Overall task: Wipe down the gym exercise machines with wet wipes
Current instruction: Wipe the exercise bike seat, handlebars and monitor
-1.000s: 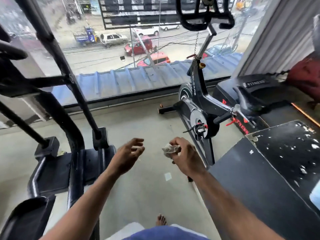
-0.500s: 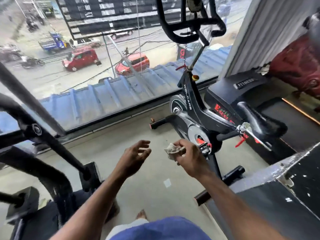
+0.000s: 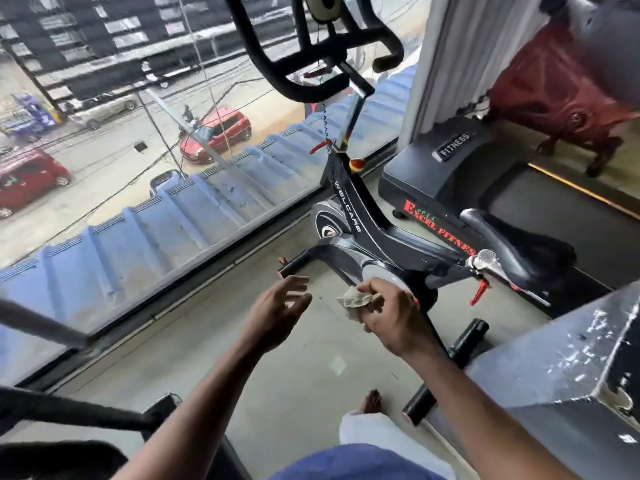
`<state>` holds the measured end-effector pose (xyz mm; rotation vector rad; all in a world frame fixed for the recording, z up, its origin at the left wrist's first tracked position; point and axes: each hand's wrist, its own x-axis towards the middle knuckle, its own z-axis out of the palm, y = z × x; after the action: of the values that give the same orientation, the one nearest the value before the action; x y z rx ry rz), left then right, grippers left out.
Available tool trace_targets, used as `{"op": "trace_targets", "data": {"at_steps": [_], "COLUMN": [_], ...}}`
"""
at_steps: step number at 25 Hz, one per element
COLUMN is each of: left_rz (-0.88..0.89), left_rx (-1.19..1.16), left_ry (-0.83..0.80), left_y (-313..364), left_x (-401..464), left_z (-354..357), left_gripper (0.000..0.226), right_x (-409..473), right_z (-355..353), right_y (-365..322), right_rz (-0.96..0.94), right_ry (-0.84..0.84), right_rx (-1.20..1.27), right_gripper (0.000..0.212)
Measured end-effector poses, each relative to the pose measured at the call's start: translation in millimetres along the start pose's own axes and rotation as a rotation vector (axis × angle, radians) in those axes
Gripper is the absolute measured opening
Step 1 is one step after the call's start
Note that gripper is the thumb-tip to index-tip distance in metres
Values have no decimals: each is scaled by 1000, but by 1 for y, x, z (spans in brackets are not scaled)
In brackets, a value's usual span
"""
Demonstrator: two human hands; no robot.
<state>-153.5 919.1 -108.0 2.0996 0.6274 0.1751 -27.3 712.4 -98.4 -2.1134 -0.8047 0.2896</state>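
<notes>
We have turned from the black frame machine toward the spin bike [image 3: 360,233], now close ahead. Our right hand [image 3: 391,317] grips a crumpled wet wipe [image 3: 355,301]; our left hand [image 3: 277,310] hangs loose, empty. The bike looks next for wiping.

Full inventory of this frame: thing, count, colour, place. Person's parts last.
spin bike: 1, black, centre, by the window
bike saddle: 1, black, right of centre
bike handlebar: 1, black, top centre
treadmill: 1, black, red lettering, right of the bike
red machine: 1, dark red, top right
black machine frame: 1, black, lower left, blurred
chipped platform: 1, black and grey, lower right
window: 1, clear, left and centre
wet wipe: 1, greyish, crumpled, in the right hand's grip
bare foot: 1, bottom centre, on the floor
left hand: 1, open, holds nothing
right hand: 1, grips the wipe
</notes>
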Motion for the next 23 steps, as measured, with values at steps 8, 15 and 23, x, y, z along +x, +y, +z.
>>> {"op": "trace_targets", "data": {"at_steps": [8,15,23], "left_rz": [136,345,624], "left_rx": [105,198,308], "left_ry": [-181,-388,-608], "left_y": [69,121,154], "left_x": [145,232,291], "left_z": [68,138,178], "left_gripper": [29,36,58], "right_x": [85,108,105], "right_z": [-66,-116,-123], "right_y": [75,127,130], "right_rz": [131,309,449], "right_ry": [166,273,483], "right_rx": [13,100,86], "right_gripper": [19,35,11]}}
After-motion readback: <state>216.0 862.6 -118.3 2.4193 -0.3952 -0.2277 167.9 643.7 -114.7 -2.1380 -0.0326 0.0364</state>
